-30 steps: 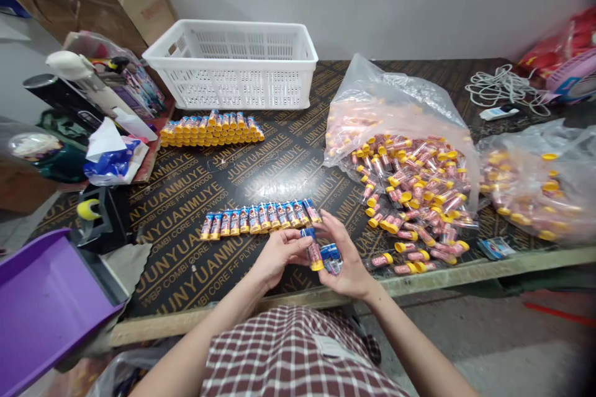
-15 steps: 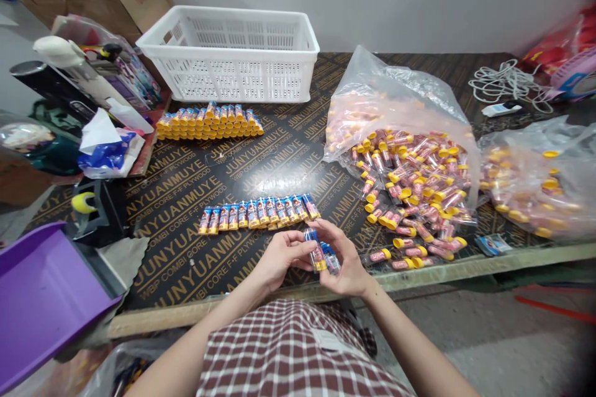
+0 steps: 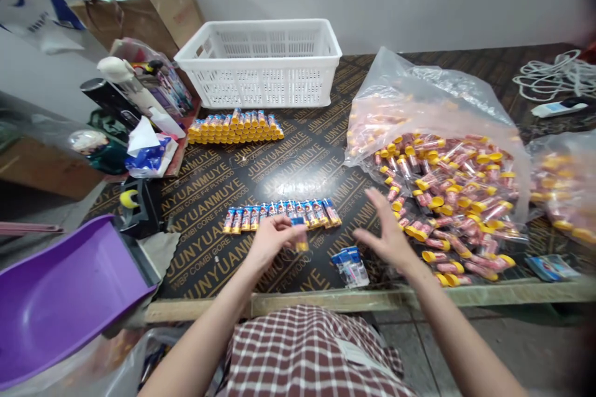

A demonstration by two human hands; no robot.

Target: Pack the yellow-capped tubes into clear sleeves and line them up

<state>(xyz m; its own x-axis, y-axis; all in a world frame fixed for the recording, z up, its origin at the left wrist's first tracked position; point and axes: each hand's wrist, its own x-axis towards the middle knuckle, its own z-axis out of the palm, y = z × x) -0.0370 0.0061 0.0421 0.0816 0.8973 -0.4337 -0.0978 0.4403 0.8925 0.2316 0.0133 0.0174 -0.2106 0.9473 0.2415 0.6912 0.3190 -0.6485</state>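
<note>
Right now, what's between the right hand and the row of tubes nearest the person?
Only bare printed tabletop, seen in the head view, separates the right hand from the row of tubes. The blue packets lie nearer the table edge.

Left hand (image 3: pixel 275 240) pinched, right hand (image 3: pixel 385 232) spread open, both forearms reaching forward.

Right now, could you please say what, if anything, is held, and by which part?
The left hand holds a tube, seemingly near its blue end; the right hand is empty.
</note>
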